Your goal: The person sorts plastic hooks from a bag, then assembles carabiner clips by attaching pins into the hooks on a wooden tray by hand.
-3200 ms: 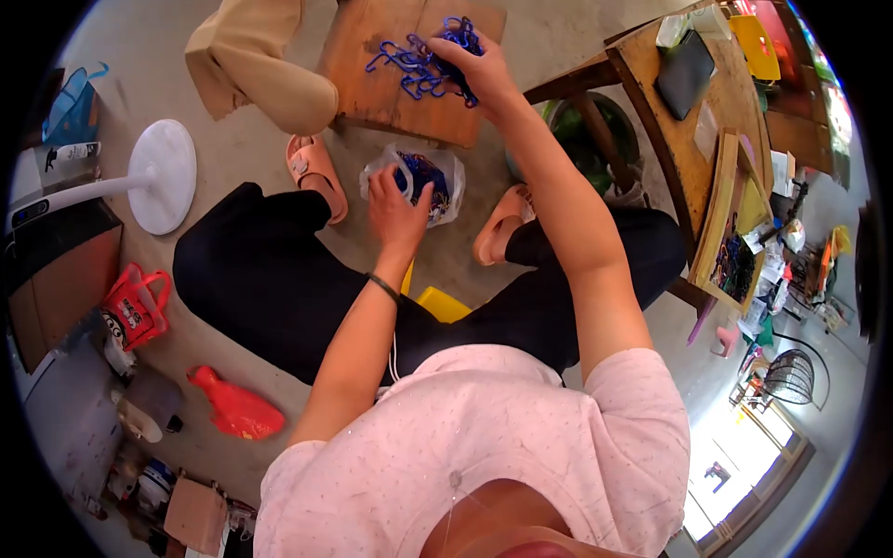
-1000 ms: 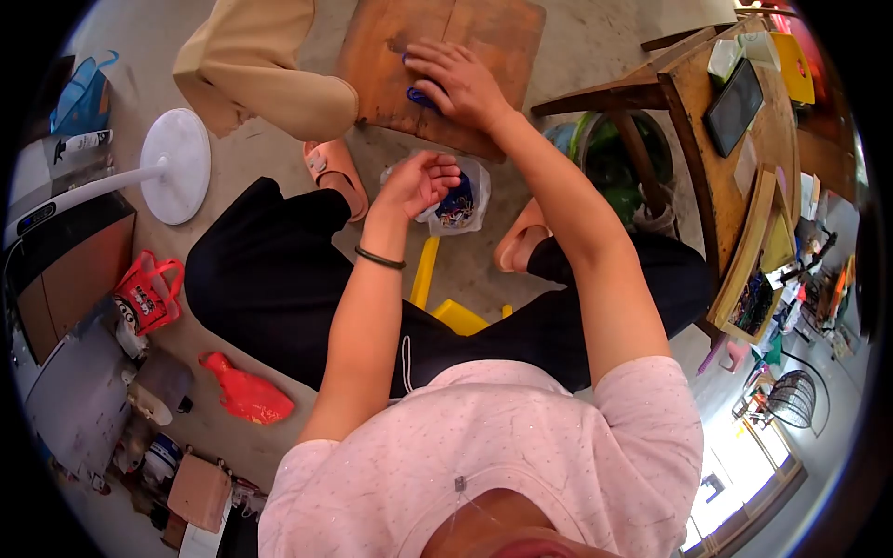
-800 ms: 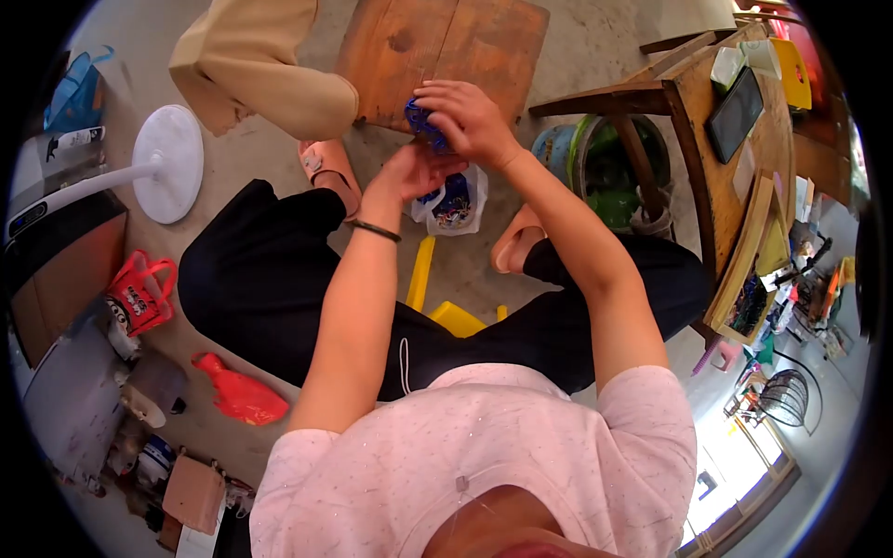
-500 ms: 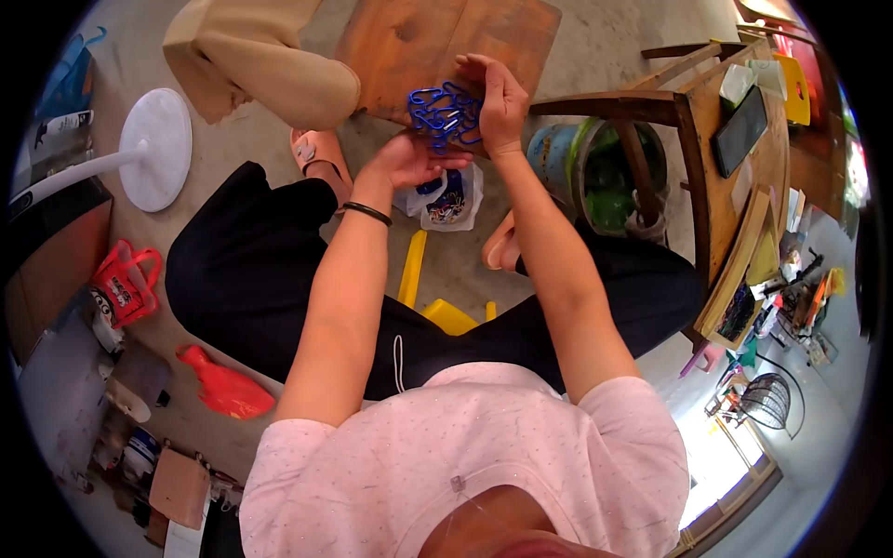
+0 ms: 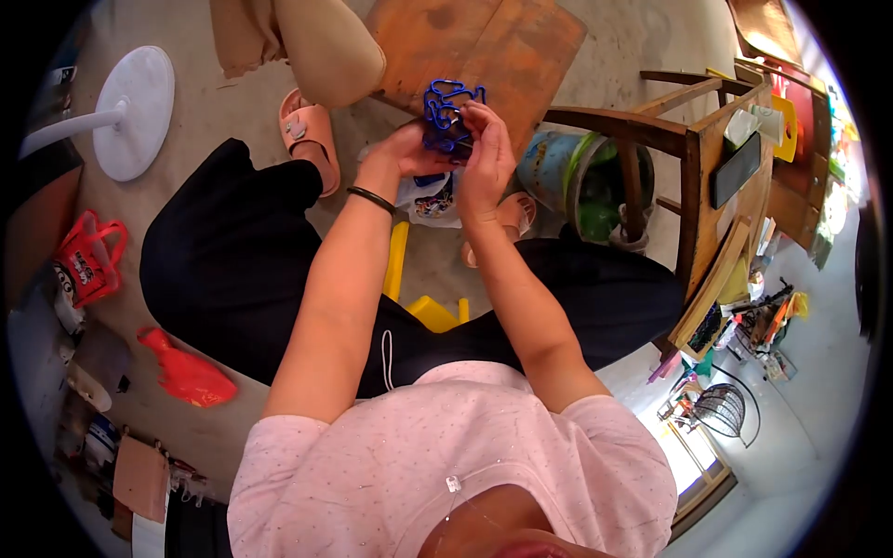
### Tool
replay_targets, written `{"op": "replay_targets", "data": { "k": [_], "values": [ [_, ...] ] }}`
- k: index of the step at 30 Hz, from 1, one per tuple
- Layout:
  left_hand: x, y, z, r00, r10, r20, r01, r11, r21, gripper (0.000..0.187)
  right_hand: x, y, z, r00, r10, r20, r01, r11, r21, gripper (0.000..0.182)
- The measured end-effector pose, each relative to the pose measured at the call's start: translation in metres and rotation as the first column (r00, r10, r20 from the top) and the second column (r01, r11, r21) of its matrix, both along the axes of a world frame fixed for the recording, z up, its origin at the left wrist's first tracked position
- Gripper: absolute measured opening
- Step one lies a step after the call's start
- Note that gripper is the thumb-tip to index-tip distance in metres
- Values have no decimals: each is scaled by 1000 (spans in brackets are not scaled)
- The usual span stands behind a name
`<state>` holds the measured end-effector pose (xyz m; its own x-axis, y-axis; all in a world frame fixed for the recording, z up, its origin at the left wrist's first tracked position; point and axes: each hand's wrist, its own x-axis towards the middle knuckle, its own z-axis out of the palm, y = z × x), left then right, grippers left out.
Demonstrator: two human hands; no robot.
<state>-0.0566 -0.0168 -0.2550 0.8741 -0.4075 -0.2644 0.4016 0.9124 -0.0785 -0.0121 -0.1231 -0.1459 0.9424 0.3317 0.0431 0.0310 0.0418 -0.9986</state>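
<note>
A bunch of blue carabiners (image 5: 445,102) is gathered between my two hands at the near edge of a wooden board (image 5: 493,46). My left hand (image 5: 407,149) cups the bunch from the left and below, its fingers partly hidden. From the right, my right hand (image 5: 487,153) presses its curled fingers against the carabiners. Below the hands, a clear plastic bag (image 5: 435,206) with small colourful pieces stands on the floor, partly covered by my wrists.
A yellow plastic piece (image 5: 433,314) shows between my legs. To the right are a green-lined bucket (image 5: 581,191) and a wooden chair (image 5: 693,177) with a phone (image 5: 737,171) on it. Another person's knee (image 5: 330,56) is at the upper left, near a white round base (image 5: 135,112).
My right hand has moved down and its fingers have curled in on the carabiners. The bunch is now closed between both hands. The camera view has shifted slightly.
</note>
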Motion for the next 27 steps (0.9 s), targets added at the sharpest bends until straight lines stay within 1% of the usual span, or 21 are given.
{"op": "replay_targets", "data": {
  "k": [2, 3, 4, 5, 8, 9, 11, 14, 17, 20, 21, 23, 24, 25, 26, 27],
  "values": [
    [0, 2, 4, 993, -50, -111, 61, 994, 89, 40, 9, -1, 12, 993, 61, -104, -60, 998, 15, 32],
    [0, 3, 1, 998, -60, -30, 61, 997, 55, 39, 22, 2, 16, 991, 120, 58, -114, 990, -88, 28],
    [0, 4, -4, 997, -66, 50, 65, 998, 21, 39, 41, 7, 17, 959, 191, 210, -150, 969, -198, 25],
    [-1, 4, -8, 989, -71, 129, 73, 997, -12, 39, 55, 11, 15, 898, 271, 346, -164, 937, -307, 22],
    [0, 11, 17, 993, -115, -26, 117, 975, 191, 37, 72, 21, 6, 710, 517, 479, -338, 846, -413, 21],
    [-1, 11, 11, 994, -83, -70, 94, 980, 175, 36, 70, 22, 6, 681, 553, 480, -388, 828, -404, 20],
    [-6, 8, -3, 987, -21, -160, 45, 989, 143, 34, 60, 17, 8, 702, 566, 432, -430, 821, -377, 19],
    [-2, 8, 6, 975, -19, -220, 79, 960, 267, 31, 47, 6, 3, 748, 550, 371, -437, 829, -348, 18],
    [-10, 5, -16, 993, 5, -121, -2, 1000, 24, 30, 29, 2, 4, 789, 519, 329, -433, 850, -301, 20],
    [-10, 6, 26, 948, 48, -315, 51, 954, 297, 32, 17, -3, 15, 846, 466, 258, -419, 881, -218, 22],
    [-8, 6, 24, 975, 14, -220, 34, 977, 211, 32, 16, -3, 19, 864, 449, 226, -414, 891, -185, 23],
    [-6, 6, 21, 999, -27, -22, 27, 999, 29, 33, 29, -2, 23, 971, 217, 101, -199, 966, -163, 23],
    [-6, 5, 22, 997, -35, -64, 40, 997, 69, 33, 36, -1, 22, 995, 91, 36, -84, 983, -163, 23],
    [-5, 3, 23, 994, -44, -105, 55, 993, 109, 32, 41, 0, 12, 988, 108, 111, -89, 982, -166, 24],
    [-3, 3, 25, 988, -51, -144, 73, 986, 149, 32, 37, -6, 6, 973, 185, 141, -153, 965, -212, 27],
    [-3, 0, 18, 992, -27, -124, 41, 992, 117, 29, 32, -12, 1, 950, 263, 168, -215, 942, -259, 30]
  ]
}}
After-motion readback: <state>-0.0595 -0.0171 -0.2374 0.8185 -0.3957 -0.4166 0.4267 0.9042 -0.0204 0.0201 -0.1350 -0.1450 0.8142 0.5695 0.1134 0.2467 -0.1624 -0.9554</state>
